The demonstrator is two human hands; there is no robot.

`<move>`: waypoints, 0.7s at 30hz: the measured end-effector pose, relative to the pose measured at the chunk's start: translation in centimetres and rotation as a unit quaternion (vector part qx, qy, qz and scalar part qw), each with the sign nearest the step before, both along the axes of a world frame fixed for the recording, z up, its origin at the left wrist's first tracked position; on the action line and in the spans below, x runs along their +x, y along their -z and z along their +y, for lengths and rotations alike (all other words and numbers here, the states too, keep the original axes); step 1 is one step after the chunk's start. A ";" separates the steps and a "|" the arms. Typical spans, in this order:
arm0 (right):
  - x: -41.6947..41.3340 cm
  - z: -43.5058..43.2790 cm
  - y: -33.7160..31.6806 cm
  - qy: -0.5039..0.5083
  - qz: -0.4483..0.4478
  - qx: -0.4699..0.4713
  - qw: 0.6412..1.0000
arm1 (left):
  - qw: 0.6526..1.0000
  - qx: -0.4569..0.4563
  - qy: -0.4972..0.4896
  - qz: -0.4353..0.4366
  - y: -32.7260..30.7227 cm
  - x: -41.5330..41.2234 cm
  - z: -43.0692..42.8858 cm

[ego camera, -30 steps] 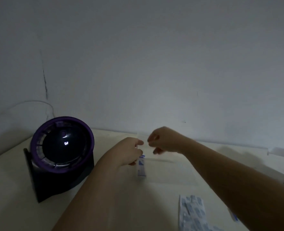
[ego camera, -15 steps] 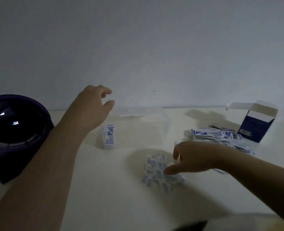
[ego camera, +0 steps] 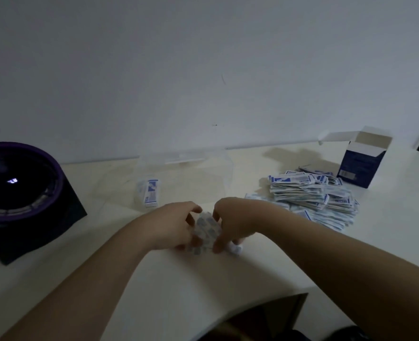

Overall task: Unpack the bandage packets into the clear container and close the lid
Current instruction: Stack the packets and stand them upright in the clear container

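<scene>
Your left hand (ego camera: 174, 227) and right hand (ego camera: 230, 222) clasp small bundle of packets (ego camera: 207, 227) from both sides, fingers curled round it, probably squaring it for one lift. Clear container (ego camera: 218, 168) just behind, one stack (ego camera: 150, 195) inside. Big pile (ego camera: 314, 200) waits at right.

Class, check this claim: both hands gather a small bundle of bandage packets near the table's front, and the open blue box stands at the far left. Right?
No: the head view shows the open blue box at the far right, behind the large pile of packets. The left hand and right hand do gather the small bundle near the front.
</scene>
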State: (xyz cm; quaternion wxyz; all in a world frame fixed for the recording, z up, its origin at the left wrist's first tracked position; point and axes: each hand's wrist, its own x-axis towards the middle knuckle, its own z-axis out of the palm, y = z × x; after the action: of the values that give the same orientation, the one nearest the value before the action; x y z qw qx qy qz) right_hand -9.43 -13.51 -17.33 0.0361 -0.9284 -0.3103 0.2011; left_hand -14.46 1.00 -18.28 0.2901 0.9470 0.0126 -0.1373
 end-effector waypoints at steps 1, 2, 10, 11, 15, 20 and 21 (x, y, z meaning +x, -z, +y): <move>0.2 0.1 0.1 0.004 0.001 0.001 1.000 | 1.000 0.005 0.005 -0.010 0.2 0.0 0.0; 0.3 0.2 0.3 0.009 0.007 0.004 1.000 | 1.000 0.013 0.009 -0.024 0.5 0.0 0.0; -0.6 -0.8 0.8 0.061 0.001 0.099 0.993 | 0.988 -0.142 -0.051 -0.020 1.9 0.3 0.5; -0.7 -0.9 1.0 0.065 0.001 0.115 0.991 | 0.987 -0.153 -0.053 -0.019 2.0 0.4 0.4; -1.3 -1.0 1.3 0.062 -0.022 0.139 0.988 | 0.989 -0.135 -0.040 -0.039 2.2 0.4 0.1; -2.1 -1.2 0.9 0.062 -0.050 0.156 0.985 | 0.976 -0.209 -0.055 -0.018 1.6 0.2 -0.1; -2.2 -1.3 0.9 0.064 -0.050 0.159 0.984 | 0.964 -0.258 -0.065 0.000 1.6 0.2 -0.2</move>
State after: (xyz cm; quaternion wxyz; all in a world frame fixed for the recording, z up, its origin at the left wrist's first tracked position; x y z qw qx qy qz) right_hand -11.62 -14.77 -18.22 0.1801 -0.9378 -0.2795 0.0996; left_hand -14.28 0.85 -19.87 0.5327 0.8374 0.0383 -0.1165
